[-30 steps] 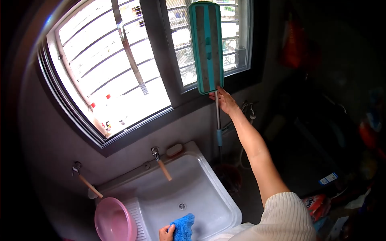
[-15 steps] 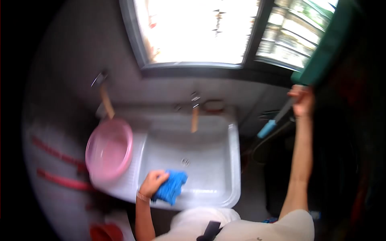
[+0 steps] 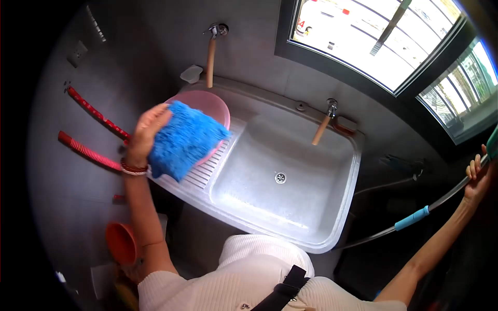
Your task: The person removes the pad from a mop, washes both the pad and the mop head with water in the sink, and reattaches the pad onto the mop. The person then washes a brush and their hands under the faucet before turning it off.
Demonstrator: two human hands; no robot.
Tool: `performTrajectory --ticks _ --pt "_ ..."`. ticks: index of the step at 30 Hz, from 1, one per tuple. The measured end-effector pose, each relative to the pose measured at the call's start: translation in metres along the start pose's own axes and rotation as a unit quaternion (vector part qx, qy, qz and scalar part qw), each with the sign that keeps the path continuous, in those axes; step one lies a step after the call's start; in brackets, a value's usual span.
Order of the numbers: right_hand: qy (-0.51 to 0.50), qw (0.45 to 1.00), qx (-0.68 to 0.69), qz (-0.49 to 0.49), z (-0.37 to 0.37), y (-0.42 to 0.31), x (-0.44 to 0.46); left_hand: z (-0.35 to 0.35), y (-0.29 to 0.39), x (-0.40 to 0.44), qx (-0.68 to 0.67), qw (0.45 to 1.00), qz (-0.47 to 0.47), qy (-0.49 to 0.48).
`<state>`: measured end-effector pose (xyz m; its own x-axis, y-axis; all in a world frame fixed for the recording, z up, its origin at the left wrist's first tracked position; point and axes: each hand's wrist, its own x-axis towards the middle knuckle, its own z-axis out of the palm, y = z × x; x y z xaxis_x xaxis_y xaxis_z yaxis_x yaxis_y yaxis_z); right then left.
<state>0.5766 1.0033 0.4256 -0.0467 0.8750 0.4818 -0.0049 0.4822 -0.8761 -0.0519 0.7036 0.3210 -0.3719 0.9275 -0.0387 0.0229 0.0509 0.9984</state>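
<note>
Sink [image 3: 311,207]: pale grey, set against a dark grey wall, with a ridged draining side at its left.
Window [image 3: 358,46]: dark-framed and bright, in the wall beyond the sink, at upper right.
Mop [image 3: 412,218]: a slim metal pole with a light blue sleeve, slanting beside the sink's right side; a bit of green head shows at the edge of view.
Pink basin [image 3: 214,108]: on the draining side, partly hidden.
Blue cloth [image 3: 187,137]: fluffy, held up in front of the pink basin; whether they touch, I cannot tell.
Left hand [image 3: 148,132]: its grip is closed on the cloth's left edge; bands circle the wrist.
Right hand [image 3: 478,175]: its grip is wrapped around the mop pole, just below the green head.
Orange bucket [image 3: 120,243]: low at left, near the left forearm.
Taps: two, each with a tan tube; one beyond the basin [image 3: 215,31], one over the sink [image 3: 332,107].
Drain [image 3: 280,178]: round, in the sink's floor.
</note>
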Motion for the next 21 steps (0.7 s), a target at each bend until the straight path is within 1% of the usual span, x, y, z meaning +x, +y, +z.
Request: performTrajectory --ticks 1,2,3,4,6,8,9,10,11,12,13,14,15,17,20,21 --pt "0.018 1.000 -0.012 0.023 0.013 -0.004 -0.001 -0.019 -0.004 0.008 -0.015 1.000 -0.002 0.009" --pt "0.005 0.999 -0.012 0.044 0.026 -0.012 -0.003 -0.038 -0.010 0.014 -0.030 0.999 -0.002 0.017" --pt "-0.001 0.997 -0.028 0.065 0.039 -0.012 -0.001 -0.055 -0.018 0.023 -0.010 1.000 -0.010 0.026" --pt "-0.003 0.995 -0.044 0.087 0.052 -0.009 0.000 -0.077 -0.033 0.034 0.028 1.000 -0.011 0.003" --pt "-0.048 0.990 -0.021 0.133 0.083 -0.012 -0.011 -0.114 -0.083 0.046 0.094 0.994 -0.032 0.036" --pt "-0.195 0.950 0.034 0.243 0.091 0.012 -0.006 -0.145 -0.138 0.054 0.281 0.956 -0.077 0.036" --pt "-0.153 0.943 -0.037 0.294 0.107 0.016 -0.014 -0.145 -0.157 0.054 0.327 0.940 -0.086 0.034" --pt "-0.161 0.953 -0.031 0.253 0.129 0.022 -0.030 -0.159 -0.182 0.058 0.482 0.869 -0.109 0.012" --pt "-0.178 0.953 -0.003 0.244 0.145 0.027 -0.047 -0.162 -0.202 0.054 0.493 0.866 -0.083 0.006" --pt "-0.168 0.935 -0.035 0.310 0.171 0.022 -0.058 -0.161 -0.217 0.051 0.503 0.862 -0.060 0.002" --pt "-0.144 0.903 -0.083 0.396 0.185 0.026 -0.074 -0.158 -0.222 0.049 0.501 0.860 -0.097 -0.009" --pt "-0.143 0.875 -0.082 0.454 0.199 0.030 -0.088 -0.155 -0.222 0.050 0.499 0.855 -0.140 -0.016" --pt "-0.156 0.853 -0.083 0.490 0.209 0.037 -0.103 -0.147 -0.214 0.053 0.500 0.853 -0.144 -0.030" --pt "-0.185 0.817 -0.087 0.539 0.219 0.051 -0.136 -0.123 -0.191 0.048 0.506 0.846 -0.158 -0.050" --pt "-0.187 0.796 -0.114 0.565 0.221 0.077 -0.184 -0.110 -0.188 0.043 0.526 0.841 -0.111 -0.062" --pt "-0.185 0.787 -0.133 0.574 0.222 0.081 -0.197 -0.110 -0.186 0.048 0.514 0.835 -0.173 -0.097"
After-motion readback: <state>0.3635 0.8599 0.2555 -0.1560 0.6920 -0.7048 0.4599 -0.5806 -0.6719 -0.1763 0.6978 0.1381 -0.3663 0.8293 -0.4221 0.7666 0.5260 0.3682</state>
